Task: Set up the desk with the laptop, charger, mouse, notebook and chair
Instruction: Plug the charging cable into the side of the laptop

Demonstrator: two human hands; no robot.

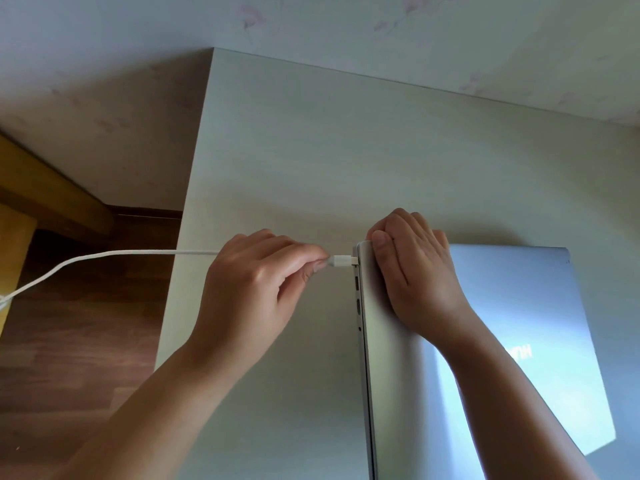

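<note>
A closed silver laptop (526, 327) lies on the pale desk (304, 161), its left side facing me with several ports. My left hand (256, 282) pinches the white charger plug (341, 261), whose tip sits at the rearmost port on the laptop's left side. The white charger cable (114, 256) trails left off the desk edge. My right hand (415, 268) lies flat on the laptop lid, with its fingers curled over the lid's rear left corner. Mouse, notebook and chair are out of view.
The desk stands against a wall with pale floral wallpaper (450, 32). Dark wooden floor (79, 341) lies to the left, with a yellow wooden piece of furniture (20, 209) at the far left.
</note>
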